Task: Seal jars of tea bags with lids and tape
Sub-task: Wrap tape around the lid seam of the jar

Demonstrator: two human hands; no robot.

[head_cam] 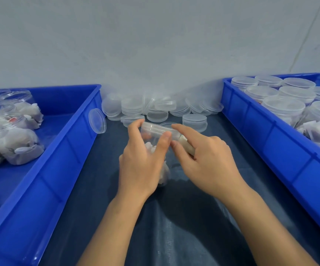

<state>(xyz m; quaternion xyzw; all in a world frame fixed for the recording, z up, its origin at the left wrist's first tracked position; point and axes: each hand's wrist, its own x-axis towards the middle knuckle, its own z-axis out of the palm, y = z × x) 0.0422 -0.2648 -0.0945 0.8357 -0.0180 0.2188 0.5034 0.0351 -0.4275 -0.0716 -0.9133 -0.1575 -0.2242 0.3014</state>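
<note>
A pale grey wall [155,45] is seen behind everything. Below it, a tabletop [174,217] covered in dark blue cloth is seen, running between two blue plastic crates.

Left crate [59,169]: open-mouthed clear jars [11,135] stuffed with white tea bags are held in it, none of them lidded. One loose lid [97,120] is propped on edge against the crate's outer wall.

Right crate [270,135]: jars already capped with translucent lids [284,106] are packed close together in it, tea bags visible through the walls of the nearest ones.

Between the crates, against the wall, a heap of spare lids [155,108] is piled, some flat, some tilted; a short stack [194,122] is set apart just in front, to the right.

At centre, a single clear jar of tea bags [160,148] is held just above or on the cloth, which of the two cannot be told, tilted with its top away from the camera. A lid [159,128] is seated on its mouth.

Left hand [143,166]: wrapped around the jar body from the left, grip clamped on it, thumb laid up against the lid's edge, fingers curled round the far side.

Right hand [209,158]: index finger extended along the lid's rim, the other fingers curled around a pale, beige object [189,147] pressed near the jar's right side; it is mostly hidden and blurred, so what it is cannot be told for certain.
</note>
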